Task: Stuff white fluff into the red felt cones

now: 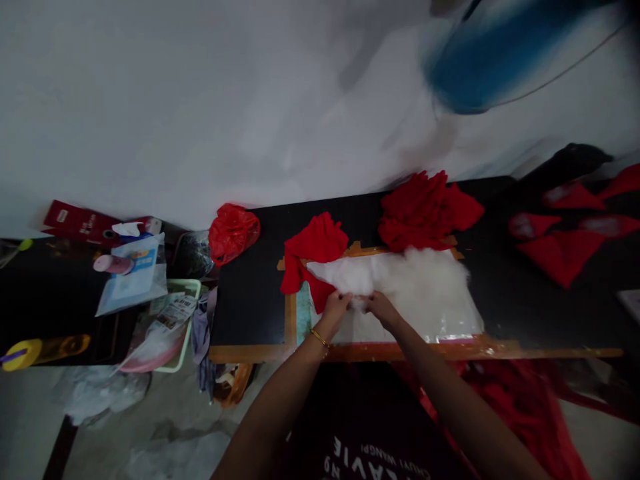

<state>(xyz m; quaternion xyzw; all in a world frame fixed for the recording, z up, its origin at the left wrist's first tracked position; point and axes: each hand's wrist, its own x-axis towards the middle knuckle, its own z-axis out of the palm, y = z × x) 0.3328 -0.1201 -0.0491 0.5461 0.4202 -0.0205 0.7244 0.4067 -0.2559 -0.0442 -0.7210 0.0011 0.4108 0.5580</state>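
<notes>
At the frame's centre, the left hand (336, 310) and right hand (382, 308) pinch white fluff (356, 279) in narrow grips, apparently working it; moving it calls for gentle fingertips.

Fabric pile (313, 243) left of fluff (425, 287), both on the table (250, 307).

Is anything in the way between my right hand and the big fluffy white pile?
Nothing visible stands between your right hand and the fluffy white pile; the red cloth by your left hand lies outside that path.
</notes>
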